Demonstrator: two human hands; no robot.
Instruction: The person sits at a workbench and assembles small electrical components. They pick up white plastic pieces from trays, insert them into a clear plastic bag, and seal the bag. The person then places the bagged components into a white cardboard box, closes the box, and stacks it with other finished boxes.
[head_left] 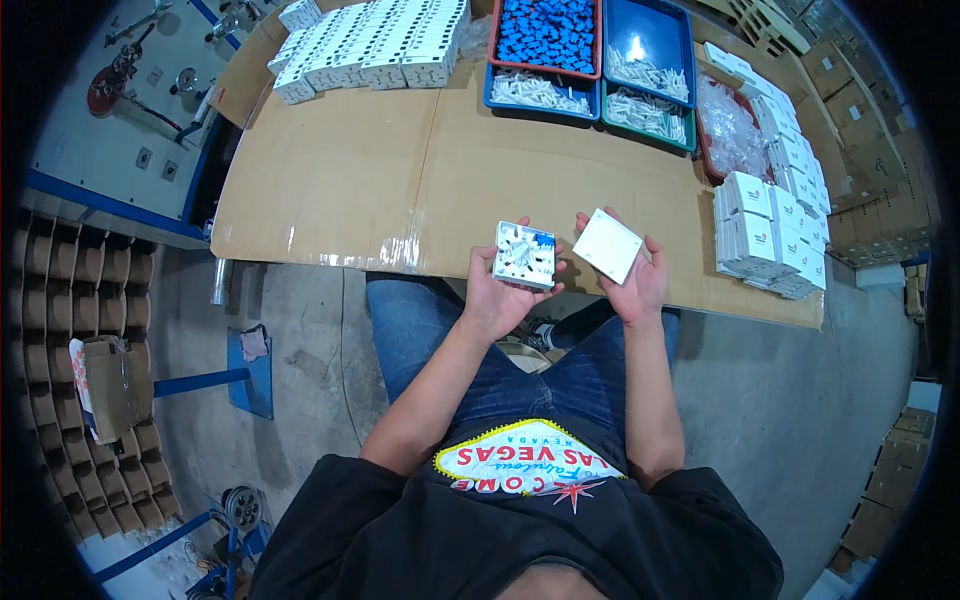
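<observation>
My left hand is closed around a square white plastic housing. Its back faces up and shows black and metal fittings, a small blue piece at one corner and something clear or pale at the centre. Resting across my right hand is a flat square white cover plate, tilted, its plain face up, gripped along its edges. The two pieces are apart, side by side over the near edge of the cardboard-covered table.
Rows of white switch-like units stand at the far left. At the back are a red tray of blue pieces, a blue tray of white pieces, a green tray and clear plastic bags. White plates are stacked at right.
</observation>
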